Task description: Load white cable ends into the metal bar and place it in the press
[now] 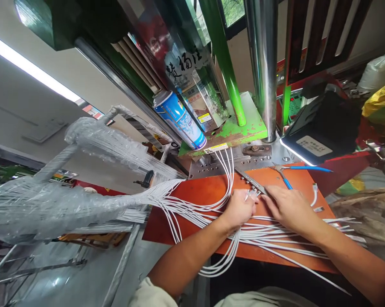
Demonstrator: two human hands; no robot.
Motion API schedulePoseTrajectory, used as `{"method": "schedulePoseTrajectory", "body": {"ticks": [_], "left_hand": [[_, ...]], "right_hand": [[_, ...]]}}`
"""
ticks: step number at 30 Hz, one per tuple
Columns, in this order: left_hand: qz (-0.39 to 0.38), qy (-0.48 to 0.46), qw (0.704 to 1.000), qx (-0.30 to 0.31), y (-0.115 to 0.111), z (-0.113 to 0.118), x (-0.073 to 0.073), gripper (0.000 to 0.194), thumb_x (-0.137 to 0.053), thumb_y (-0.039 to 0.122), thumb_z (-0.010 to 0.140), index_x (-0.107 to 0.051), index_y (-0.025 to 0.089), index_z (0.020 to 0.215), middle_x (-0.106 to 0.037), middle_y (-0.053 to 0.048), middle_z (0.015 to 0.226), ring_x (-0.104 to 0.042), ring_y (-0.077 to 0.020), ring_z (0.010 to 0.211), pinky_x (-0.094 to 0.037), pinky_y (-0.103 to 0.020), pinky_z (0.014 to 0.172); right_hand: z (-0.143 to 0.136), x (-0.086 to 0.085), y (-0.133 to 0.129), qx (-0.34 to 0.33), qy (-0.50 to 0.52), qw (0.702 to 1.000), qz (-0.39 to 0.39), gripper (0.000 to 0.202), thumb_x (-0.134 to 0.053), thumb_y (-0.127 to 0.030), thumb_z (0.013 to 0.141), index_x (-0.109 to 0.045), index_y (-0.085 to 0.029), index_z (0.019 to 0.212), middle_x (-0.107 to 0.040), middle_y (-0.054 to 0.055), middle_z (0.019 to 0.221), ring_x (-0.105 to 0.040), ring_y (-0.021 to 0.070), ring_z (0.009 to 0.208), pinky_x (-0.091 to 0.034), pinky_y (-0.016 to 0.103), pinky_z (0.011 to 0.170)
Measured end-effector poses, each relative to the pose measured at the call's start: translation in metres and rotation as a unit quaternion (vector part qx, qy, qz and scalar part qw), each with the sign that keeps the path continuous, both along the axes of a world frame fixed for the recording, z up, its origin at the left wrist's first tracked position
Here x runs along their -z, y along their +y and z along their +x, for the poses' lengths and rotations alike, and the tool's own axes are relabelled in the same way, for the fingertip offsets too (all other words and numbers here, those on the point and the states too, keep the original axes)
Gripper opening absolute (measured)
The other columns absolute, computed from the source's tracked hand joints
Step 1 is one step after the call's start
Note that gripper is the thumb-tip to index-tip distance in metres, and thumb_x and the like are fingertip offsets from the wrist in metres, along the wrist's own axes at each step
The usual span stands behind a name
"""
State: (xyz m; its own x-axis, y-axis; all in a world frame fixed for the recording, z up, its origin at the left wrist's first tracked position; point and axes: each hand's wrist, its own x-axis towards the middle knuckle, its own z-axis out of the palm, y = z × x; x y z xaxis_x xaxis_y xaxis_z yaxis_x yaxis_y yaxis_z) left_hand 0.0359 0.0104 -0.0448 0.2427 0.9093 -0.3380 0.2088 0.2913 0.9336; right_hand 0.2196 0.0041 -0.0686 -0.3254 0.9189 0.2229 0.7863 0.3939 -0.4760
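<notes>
My left hand [239, 209] is closed around the ends of several white cables, and small clear or whitish tips stick out at its fingers. My right hand [287, 207] pinches the near end of a narrow metal bar [248, 179] that has a row of small pegs or slots along its side. Both hands are close together over the orange-brown work board [189, 192], the cable tips right beside the bar. A bundle of white cables [179, 207] runs across the board beneath my hands. Other white cables [225, 168] lead into the machine.
Blue-handled pliers [280, 169] lie behind my right hand. A green press plate [243, 123] stands over a metal bed, with a blue spray can [181, 121] on it. A black lamp housing [323, 128] hangs at right. A plastic-wrapped rack [106, 145] bears cables at left.
</notes>
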Motion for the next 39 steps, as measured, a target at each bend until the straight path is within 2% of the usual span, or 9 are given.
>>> {"method": "schedulePoseTrajectory", "body": {"ticks": [4,7,10,15,19,22,26,32,39], "left_hand": [[-0.01,0.045,0.996,0.077,0.011,-0.015,-0.011,0.039,-0.058,0.054,0.094,-0.059,0.015,0.096,-0.062,-0.001,0.062,-0.052,-0.0108,0.042,-0.035,-0.019,0.042],[0.039,0.055,0.997,0.031,0.019,-0.025,-0.021,0.039,-0.058,0.052,0.096,-0.062,0.013,0.1,-0.052,0.004,0.053,-0.042,-0.0074,0.041,-0.03,-0.018,0.043],[0.012,0.035,0.999,0.036,0.023,-0.026,-0.025,0.033,-0.061,0.046,0.093,-0.062,0.013,0.091,-0.046,0.007,0.049,-0.033,-0.0056,0.039,-0.024,-0.018,0.041],[-0.042,0.034,0.997,0.058,0.025,-0.02,-0.024,0.023,-0.064,0.037,0.086,-0.059,0.016,0.08,-0.052,0.004,0.053,-0.04,-0.0072,0.038,-0.027,-0.018,0.038],[-0.069,-0.012,0.997,0.044,0.026,-0.016,-0.024,0.025,-0.068,0.037,0.083,-0.056,0.016,0.078,-0.042,0.008,0.049,-0.026,-0.0038,0.038,-0.015,-0.018,0.04],[-0.053,-0.048,0.997,0.04,0.025,-0.014,-0.021,0.033,-0.069,0.046,0.085,-0.057,0.015,0.079,-0.037,0.009,0.048,-0.021,-0.0035,0.04,-0.013,-0.02,0.041],[-0.022,-0.02,0.997,0.067,0.026,-0.017,-0.018,0.038,-0.064,0.052,0.088,-0.057,0.016,0.08,-0.046,0.006,0.05,-0.033,-0.0053,0.038,-0.02,-0.019,0.04],[-0.048,0.005,0.995,0.087,0.028,-0.028,-0.019,0.036,-0.064,0.051,0.088,-0.059,0.015,0.088,-0.05,0.006,0.051,-0.035,-0.0054,0.035,-0.025,-0.018,0.038],[-0.019,-0.03,0.998,0.049,0.027,-0.016,-0.009,0.03,-0.062,0.042,0.089,-0.059,0.014,0.078,-0.045,0.006,0.048,-0.031,-0.0043,0.038,-0.02,-0.017,0.04]], "right_hand": [[0.0,-0.002,0.0,0.037,0.042,0.998,0.002,0.033,-0.036,-0.043,0.107,-0.058,-0.022,0.093,-0.068,0.005,0.09,-0.064,0.0226,0.081,-0.037,0.034,0.069],[-0.001,-0.003,0.0,0.055,0.054,0.997,0.006,0.033,-0.036,-0.042,0.107,-0.06,-0.022,0.097,-0.069,0.005,0.093,-0.065,0.023,0.083,-0.038,0.034,0.07],[-0.002,-0.003,0.001,0.05,0.043,0.998,0.006,0.032,-0.037,-0.043,0.106,-0.059,-0.022,0.094,-0.069,0.005,0.09,-0.064,0.0227,0.08,-0.038,0.034,0.069],[-0.001,-0.003,0.001,0.034,0.023,0.999,0.006,0.033,-0.035,-0.041,0.106,-0.057,-0.021,0.092,-0.069,0.006,0.088,-0.062,0.0218,0.076,-0.035,0.033,0.066],[-0.001,-0.003,0.0,0.024,0.02,1.0,0.004,0.032,-0.037,-0.04,0.106,-0.058,-0.021,0.092,-0.069,0.007,0.087,-0.061,0.0211,0.075,-0.034,0.032,0.065],[-0.001,-0.001,-0.001,0.019,0.023,0.999,0.011,0.031,-0.037,-0.039,0.107,-0.06,-0.021,0.096,-0.07,0.006,0.089,-0.063,0.0211,0.076,-0.035,0.032,0.065],[0.0,0.001,-0.001,0.003,0.028,0.999,0.033,0.032,-0.035,-0.039,0.108,-0.059,-0.022,0.097,-0.07,0.005,0.09,-0.065,0.0215,0.076,-0.037,0.033,0.068],[-0.002,-0.001,-0.001,0.055,0.034,0.997,0.047,0.036,-0.034,-0.042,0.109,-0.061,-0.022,0.101,-0.071,0.006,0.093,-0.066,0.0222,0.077,-0.038,0.034,0.068],[0.001,0.001,0.001,0.004,0.029,0.999,0.03,0.036,-0.034,-0.042,0.108,-0.061,-0.021,0.096,-0.068,0.006,0.086,-0.063,0.0215,0.077,-0.038,0.033,0.066]]}}
